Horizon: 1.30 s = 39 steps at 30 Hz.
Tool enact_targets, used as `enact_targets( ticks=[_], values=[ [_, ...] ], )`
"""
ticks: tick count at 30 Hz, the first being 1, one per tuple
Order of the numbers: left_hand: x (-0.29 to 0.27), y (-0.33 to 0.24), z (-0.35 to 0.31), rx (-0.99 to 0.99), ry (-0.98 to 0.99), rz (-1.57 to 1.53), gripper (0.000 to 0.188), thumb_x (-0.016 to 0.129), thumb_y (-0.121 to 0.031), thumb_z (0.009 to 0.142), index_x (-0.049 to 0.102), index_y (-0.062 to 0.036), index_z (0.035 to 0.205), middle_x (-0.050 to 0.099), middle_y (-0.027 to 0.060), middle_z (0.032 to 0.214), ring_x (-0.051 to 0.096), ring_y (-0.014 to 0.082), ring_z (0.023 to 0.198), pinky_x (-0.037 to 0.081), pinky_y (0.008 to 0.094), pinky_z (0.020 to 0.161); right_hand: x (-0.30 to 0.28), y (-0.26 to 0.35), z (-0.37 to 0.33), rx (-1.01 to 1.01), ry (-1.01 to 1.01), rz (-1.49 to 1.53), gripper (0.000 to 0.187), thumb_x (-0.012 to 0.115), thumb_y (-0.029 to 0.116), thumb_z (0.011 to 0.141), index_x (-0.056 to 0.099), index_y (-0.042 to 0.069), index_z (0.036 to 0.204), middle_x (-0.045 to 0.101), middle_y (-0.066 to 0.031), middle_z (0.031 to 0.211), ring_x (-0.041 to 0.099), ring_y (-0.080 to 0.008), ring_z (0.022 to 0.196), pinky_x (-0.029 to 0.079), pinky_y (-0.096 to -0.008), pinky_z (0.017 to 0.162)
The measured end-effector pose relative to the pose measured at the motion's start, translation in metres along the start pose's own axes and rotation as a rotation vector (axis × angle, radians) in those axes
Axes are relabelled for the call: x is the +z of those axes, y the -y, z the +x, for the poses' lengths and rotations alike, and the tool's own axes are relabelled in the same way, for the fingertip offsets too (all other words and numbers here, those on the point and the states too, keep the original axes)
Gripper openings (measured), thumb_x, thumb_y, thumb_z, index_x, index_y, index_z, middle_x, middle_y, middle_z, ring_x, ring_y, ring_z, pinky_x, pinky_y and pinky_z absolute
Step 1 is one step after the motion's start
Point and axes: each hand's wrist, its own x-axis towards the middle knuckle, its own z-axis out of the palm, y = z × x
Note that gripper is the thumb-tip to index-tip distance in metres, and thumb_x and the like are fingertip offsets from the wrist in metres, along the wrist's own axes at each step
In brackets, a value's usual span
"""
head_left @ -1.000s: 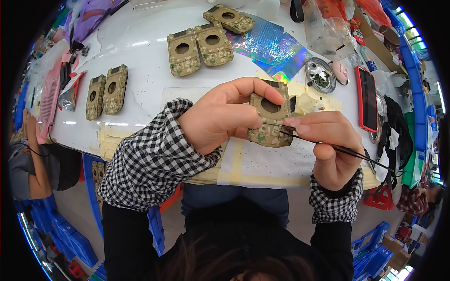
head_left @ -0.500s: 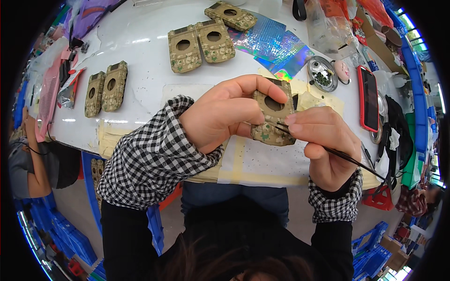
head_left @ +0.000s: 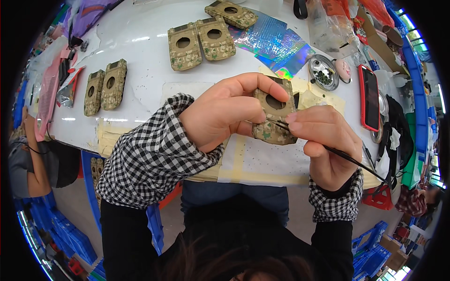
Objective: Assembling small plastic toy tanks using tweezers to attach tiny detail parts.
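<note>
My left hand (head_left: 234, 105) is closed around a camouflage-patterned model tank hull (head_left: 276, 133), which has a round hole in its top. The thumb and index finger grip its left side and upper edge. In my right hand (head_left: 330, 138) is a pair of dark tweezers (head_left: 344, 155), pinched between thumb and fingers. Their tips rest at the hull's surface just below the round hole, close to my left thumb. Whether the tips hold a small part is too fine to make out.
Finished-looking hulls stand at the back (head_left: 185, 46) and the left (head_left: 114, 84). Shiny holographic sheets (head_left: 281, 44), a round dish of small dark green bits (head_left: 323, 72) and a red-cased phone (head_left: 369, 98) lie on the right. Speckled white paper (head_left: 262, 164) covers the near edge. Another person's arm (head_left: 35, 159) shows at far left.
Almost nothing differs. The hull and both hands have shifted very slightly, and the tweezer tips stay at the same area below the hole.
</note>
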Motion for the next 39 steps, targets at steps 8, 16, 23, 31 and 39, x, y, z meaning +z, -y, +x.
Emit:
enact_targets(
  ticks=[8,16,23,31,39],
  values=[
    [0.0005,-0.0003,-0.0002,-0.004,-0.001,0.001,0.041,0.048,-0.005,0.076,0.05,-0.0004,0.117,0.055,0.0099,0.114,0.056,0.0151,0.104,0.047,0.03,0.089,-0.0001,-0.0011,-0.0014,0.008,-0.009,0.025,0.023,0.073,0.016,0.079,0.066,0.0,0.094,0.068,-0.0115,0.091,0.065,-0.0265,0.082,0.051,-0.0328,0.071],
    [-0.0005,-0.0006,-0.0005,-0.006,0.011,-0.003,0.041,0.048,-0.005,0.076,0.05,-0.0004,0.117,0.055,0.0098,0.114,0.056,0.0151,0.103,0.048,0.03,0.089,-0.0003,-0.0001,-0.0012,0.015,-0.003,0.023,0.023,0.073,0.014,0.079,0.066,0.0,0.094,0.068,-0.0116,0.091,0.065,-0.0268,0.082,0.051,-0.033,0.072],
    [-0.0003,-0.0002,0.0001,-0.005,0.01,-0.001,0.041,0.048,-0.005,0.076,0.05,-0.0003,0.117,0.055,0.01,0.115,0.056,0.0154,0.104,0.048,0.0299,0.089,-0.0009,0.0006,-0.0007,0.016,0.0,0.019,0.022,0.073,0.013,0.078,0.066,0.0,0.094,0.068,-0.0115,0.091,0.065,-0.0263,0.082,0.051,-0.0329,0.071],
    [-0.0001,-0.0003,0.0001,-0.007,0.017,0.001,0.041,0.049,-0.006,0.077,0.05,-0.0004,0.117,0.055,0.0099,0.115,0.056,0.0154,0.104,0.047,0.03,0.089,-0.0007,-0.0019,-0.0028,0.019,-0.01,0.038,0.021,0.072,0.014,0.08,0.066,0.0,0.094,0.068,-0.011,0.091,0.065,-0.0259,0.082,0.051,-0.0327,0.072],
    [0.0,-0.001,-0.0013,-0.028,-0.002,0.025,0.04,0.049,-0.006,0.077,0.05,-0.0011,0.117,0.055,0.0099,0.115,0.056,0.0162,0.106,0.047,0.0312,0.091,0.0004,-0.0019,-0.0057,0.096,-0.06,0.137,0.018,0.069,0.012,0.084,0.066,-0.002,0.094,0.069,-0.0115,0.093,0.065,-0.0253,0.083,0.051,-0.0325,0.074]
  ],
)
